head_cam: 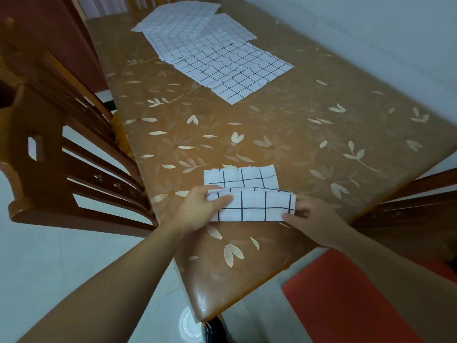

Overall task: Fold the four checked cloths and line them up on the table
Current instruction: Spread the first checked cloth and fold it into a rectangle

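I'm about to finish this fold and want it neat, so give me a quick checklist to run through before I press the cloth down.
1. Left hand grips the left end of the cloth being folded: ok.
2. Right hand pinches its right end: ok.
3. Folded edges line up with the layer underneath: not ok, the far layer sits offset to the left.
4. Cloth fully on the table, back from the near edge: ok.
5. Unfolded cloths lie at the far end, apart from the fold: ok.
6. All three remaining cloths present in that overlapping pile: cannot tell.
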The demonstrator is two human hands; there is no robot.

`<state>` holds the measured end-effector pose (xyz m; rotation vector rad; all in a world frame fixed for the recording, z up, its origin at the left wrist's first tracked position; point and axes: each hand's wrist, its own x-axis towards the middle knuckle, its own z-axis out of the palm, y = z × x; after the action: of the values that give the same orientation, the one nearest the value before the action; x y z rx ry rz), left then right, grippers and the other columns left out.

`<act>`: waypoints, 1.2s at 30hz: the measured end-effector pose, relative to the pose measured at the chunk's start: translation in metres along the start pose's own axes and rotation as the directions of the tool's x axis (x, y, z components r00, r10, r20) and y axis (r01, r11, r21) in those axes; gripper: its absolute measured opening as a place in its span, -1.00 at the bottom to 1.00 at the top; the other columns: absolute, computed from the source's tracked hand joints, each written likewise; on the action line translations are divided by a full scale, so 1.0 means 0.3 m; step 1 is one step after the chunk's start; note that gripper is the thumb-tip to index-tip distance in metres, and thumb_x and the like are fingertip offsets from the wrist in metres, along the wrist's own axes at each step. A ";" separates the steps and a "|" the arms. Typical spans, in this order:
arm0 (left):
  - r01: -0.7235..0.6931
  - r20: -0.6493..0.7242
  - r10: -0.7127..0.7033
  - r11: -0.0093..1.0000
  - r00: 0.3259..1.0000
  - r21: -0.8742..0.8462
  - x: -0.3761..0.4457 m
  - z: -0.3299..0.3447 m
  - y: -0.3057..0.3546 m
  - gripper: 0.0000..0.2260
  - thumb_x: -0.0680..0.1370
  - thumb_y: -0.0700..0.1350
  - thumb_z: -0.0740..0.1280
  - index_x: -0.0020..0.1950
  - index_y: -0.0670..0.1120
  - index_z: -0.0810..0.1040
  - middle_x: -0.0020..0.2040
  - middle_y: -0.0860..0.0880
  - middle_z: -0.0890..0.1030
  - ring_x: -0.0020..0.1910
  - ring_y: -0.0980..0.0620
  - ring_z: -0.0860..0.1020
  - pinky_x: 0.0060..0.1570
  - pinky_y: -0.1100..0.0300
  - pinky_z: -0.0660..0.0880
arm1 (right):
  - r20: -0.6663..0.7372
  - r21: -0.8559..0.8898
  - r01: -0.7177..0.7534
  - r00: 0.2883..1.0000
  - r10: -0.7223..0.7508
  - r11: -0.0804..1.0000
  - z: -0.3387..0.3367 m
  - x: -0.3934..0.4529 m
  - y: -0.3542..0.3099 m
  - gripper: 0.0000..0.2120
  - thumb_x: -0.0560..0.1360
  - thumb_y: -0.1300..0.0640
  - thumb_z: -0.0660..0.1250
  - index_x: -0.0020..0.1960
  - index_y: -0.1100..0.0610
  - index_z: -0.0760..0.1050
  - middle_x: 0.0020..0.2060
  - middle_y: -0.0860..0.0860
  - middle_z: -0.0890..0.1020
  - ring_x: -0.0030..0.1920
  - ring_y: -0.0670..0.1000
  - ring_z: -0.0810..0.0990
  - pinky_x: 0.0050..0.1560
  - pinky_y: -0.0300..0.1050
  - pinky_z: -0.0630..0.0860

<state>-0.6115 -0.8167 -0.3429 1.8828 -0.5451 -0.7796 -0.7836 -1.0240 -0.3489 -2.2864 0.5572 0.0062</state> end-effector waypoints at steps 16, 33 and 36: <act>-0.024 -0.049 0.051 0.892 0.997 0.451 -0.015 -0.028 -0.069 -0.83 0.53 -0.09 0.38 0.12 -0.02 0.60 -0.03 0.12 0.65 -0.22 0.25 0.49 -0.25 0.56 0.34 | -0.047 0.137 -0.061 0.997 0.068 0.989 -0.002 0.073 0.010 -0.91 0.51 0.11 0.39 -0.12 0.00 0.66 -0.30 -0.23 0.68 -0.23 -0.23 0.62 -0.21 -0.36 0.48; 0.006 -0.055 0.012 0.951 0.998 0.308 0.060 -0.074 -0.117 -0.34 0.39 -0.01 0.42 0.39 0.30 0.20 -0.08 0.11 0.63 -0.12 0.15 0.60 -0.02 -0.01 0.59 | -0.149 0.008 -0.198 0.969 0.197 0.980 0.059 0.190 -0.002 -0.75 0.57 -0.02 0.27 -0.20 0.10 0.54 -0.26 -0.01 0.62 -0.19 0.02 0.58 -0.15 -0.05 0.52; -0.019 -0.079 0.040 0.968 0.996 0.251 0.069 -0.081 -0.124 -0.39 0.44 -0.08 0.41 0.36 0.30 0.23 -0.12 0.06 0.61 -0.10 0.08 0.61 -0.02 -0.07 0.59 | -0.138 0.077 -0.165 0.975 0.175 0.983 0.046 0.176 -0.024 -0.74 0.55 -0.03 0.30 -0.30 -0.02 0.47 -0.35 -0.10 0.58 -0.28 -0.09 0.55 -0.28 -0.20 0.41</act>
<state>-0.5785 -0.8000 -0.3749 2.1240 -0.6415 -0.6317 -0.7308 -1.0307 -0.3629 -2.1809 0.8156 -0.0925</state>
